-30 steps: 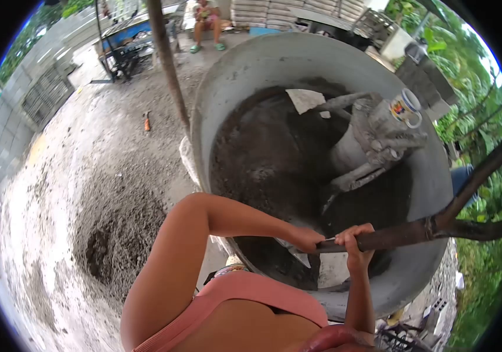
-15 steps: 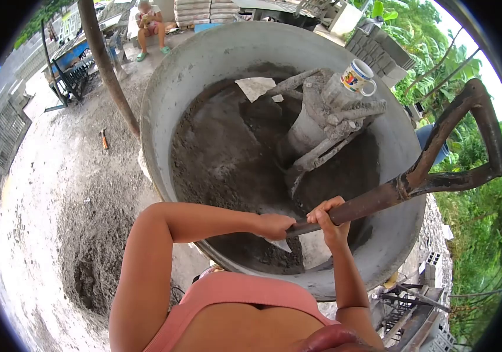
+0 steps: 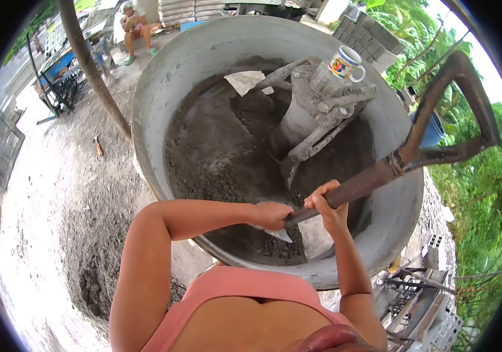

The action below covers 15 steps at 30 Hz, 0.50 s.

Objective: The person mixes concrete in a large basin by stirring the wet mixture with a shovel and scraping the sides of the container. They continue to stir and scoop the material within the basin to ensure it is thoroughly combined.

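My left hand (image 3: 271,215) is closed around the lower shaft of a shovel (image 3: 368,179), inside the near side of a large round mixer pan (image 3: 180,76). Higher on the same shaft, my right hand (image 3: 326,202) is wrapped round it. The dark D-shaped grip rises to the upper right. A pale metal point shows just below my left hand; the rest of the blade is hidden. Wet grey mortar (image 3: 204,152) covers the pan floor. At the pan's middle stands a cement-crusted hub with arms (image 3: 304,120), and a printed mug (image 3: 345,63) rests on top.
Left of the pan stands a slanted post (image 3: 92,67), with a hammer (image 3: 99,145) on the ground nearby. A person (image 3: 136,32) sits behind. Stacked blocks (image 3: 368,38) are at the back right, a blue container (image 3: 433,130) lower down. Metal scraps (image 3: 415,299) lie at lower right.
The view has shifted slightly, so the pan and mug appear a little higher and further left. Both hands keep their hold on the shovel, whose grip has also moved slightly up and left in view.
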Available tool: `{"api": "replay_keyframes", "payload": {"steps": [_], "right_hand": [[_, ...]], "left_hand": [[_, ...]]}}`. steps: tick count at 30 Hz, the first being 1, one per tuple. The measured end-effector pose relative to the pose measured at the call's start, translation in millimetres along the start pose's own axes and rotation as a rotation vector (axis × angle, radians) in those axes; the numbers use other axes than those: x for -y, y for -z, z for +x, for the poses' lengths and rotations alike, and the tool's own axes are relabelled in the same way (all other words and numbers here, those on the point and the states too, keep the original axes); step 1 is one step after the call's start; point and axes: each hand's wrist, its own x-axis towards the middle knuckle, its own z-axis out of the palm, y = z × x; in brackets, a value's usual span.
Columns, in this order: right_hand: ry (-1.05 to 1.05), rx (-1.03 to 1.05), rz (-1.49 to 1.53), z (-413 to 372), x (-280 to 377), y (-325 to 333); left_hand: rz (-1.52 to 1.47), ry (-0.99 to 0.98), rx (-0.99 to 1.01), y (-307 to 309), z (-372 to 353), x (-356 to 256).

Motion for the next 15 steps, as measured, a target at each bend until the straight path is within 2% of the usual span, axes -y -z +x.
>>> {"api": "replay_keyframes", "payload": {"steps": [3, 8, 10, 13, 14, 15], "right_hand": [[-0.016, -0.041, -0.034, 3, 1, 4], [-0.042, -0.06, -0.039, 5, 4, 0], [-0.036, -0.087, -0.026, 6, 3, -4], [-0.068, -0.189, 0.028, 6, 5, -8], [-0.042, -0.215, 0.112, 5, 4, -7], [-0.023, -0.241, 0.189, 1, 7, -6]], "left_hand": [[-0.026, 0.077, 0.035, 3, -3, -6], [0.049, 0.009, -0.17, -9, 5, 5], [0.038, -0.009, -0.192, -7, 7, 9], [-0.029, -0.049, -0.234, -1, 9, 13], [-0.102, -0.072, -0.278, -2, 13, 13], [-0.103, -0.084, -0.241, -5, 15, 13]]}}
